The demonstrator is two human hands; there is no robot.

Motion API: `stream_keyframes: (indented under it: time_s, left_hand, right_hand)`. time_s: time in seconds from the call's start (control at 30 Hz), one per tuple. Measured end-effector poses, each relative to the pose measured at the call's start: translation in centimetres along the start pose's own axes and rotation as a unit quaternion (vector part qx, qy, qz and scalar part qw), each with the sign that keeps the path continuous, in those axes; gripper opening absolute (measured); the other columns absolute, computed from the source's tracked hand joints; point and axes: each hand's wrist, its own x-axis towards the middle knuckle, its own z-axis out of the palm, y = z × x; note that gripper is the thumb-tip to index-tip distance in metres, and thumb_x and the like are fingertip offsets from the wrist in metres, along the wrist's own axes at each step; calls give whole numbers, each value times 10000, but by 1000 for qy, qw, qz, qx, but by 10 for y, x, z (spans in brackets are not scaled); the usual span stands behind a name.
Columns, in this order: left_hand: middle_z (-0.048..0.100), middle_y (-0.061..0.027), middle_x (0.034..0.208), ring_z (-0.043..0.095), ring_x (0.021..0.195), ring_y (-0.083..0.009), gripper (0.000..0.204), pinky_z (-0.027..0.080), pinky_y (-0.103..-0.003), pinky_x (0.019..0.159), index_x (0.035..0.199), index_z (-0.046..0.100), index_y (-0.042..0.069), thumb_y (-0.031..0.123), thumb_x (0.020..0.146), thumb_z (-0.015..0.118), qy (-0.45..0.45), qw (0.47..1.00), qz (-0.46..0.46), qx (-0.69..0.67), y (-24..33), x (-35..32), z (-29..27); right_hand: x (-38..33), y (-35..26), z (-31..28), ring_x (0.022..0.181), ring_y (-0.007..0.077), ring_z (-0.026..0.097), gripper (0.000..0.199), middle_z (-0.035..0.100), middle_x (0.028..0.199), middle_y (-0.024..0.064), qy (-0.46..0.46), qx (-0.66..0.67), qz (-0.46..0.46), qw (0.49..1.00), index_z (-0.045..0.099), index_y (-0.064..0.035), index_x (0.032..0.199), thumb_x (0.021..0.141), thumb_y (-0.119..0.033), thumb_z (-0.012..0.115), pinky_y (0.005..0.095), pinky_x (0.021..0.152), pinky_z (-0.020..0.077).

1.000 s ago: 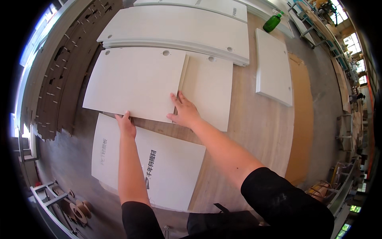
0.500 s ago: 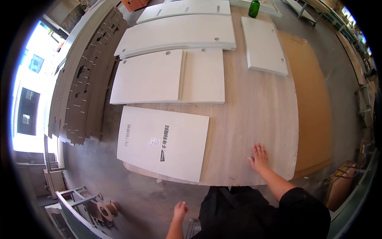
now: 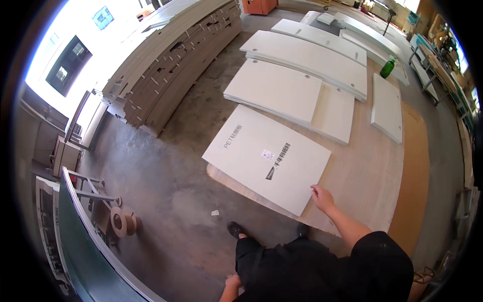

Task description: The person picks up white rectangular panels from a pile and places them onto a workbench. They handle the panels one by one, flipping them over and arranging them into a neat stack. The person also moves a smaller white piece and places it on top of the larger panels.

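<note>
Printed white panel [image 3: 254,163]: flat on the wooden table [image 3: 370,186], along its near edge.
Right hand [image 3: 323,198]: fingers part-bent at panel's right edge; firm grip or mere touch, cannot tell.
Left hand [image 3: 232,283]: low by the thigh, finger spread and contents unclear.
Panel handling: likely stiff, fairly heavy, slick-faced; corners may chip.
Panel hold: opposite edges, probably.
</note>
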Motion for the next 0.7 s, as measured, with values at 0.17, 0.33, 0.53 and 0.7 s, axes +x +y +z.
stream_keyframes:
  time_s: [0.17, 0.33, 0.53, 0.7]
  left_hand:
    - [704, -157, 1050, 687, 955, -280, 320, 551, -389, 833, 1156, 647, -14, 93, 855, 632, 42, 840, -69, -537, -95, -32, -58]
    - [675, -132, 969, 655, 867, -198, 349, 542, -318, 770, 1207, 584, -57, 93, 898, 644, 153, 634, -117, -749, -294, 58, -5]
    - [682, -128, 992, 657, 874, -192, 354, 526, -297, 742, 1224, 577, -56, 110, 917, 637, 170, 693, -84, -695, -349, 103, -208]
    - [688, -124, 1011, 658, 879, -187, 359, 514, -279, 718, 1239, 571, -55, 125, 934, 631, 165, 838, 40, -519, -380, 179, -385]
  right_hand:
    - [74, -93, 125, 927, 388, 677, 214, 706, 958, 201, 41, 6, -15, 999, 664, -99, 1078, 901, -190, 586, 474, 817, 537]
    - [101, -244, 226, 920, 369, 675, 281, 708, 947, 162, -96, 1, -46, 994, 658, -80, 1097, 884, -261, 640, 477, 813, 532]
    - [153, -329, 304, 943, 341, 663, 277, 698, 998, 133, -233, -20, -151, 960, 691, -94, 1068, 887, -300, 654, 464, 835, 526]
    - [223, -368, 336, 927, 350, 673, 232, 715, 973, 132, -97, 20, -44, 994, 701, -102, 1014, 903, -289, 619, 463, 808, 534]
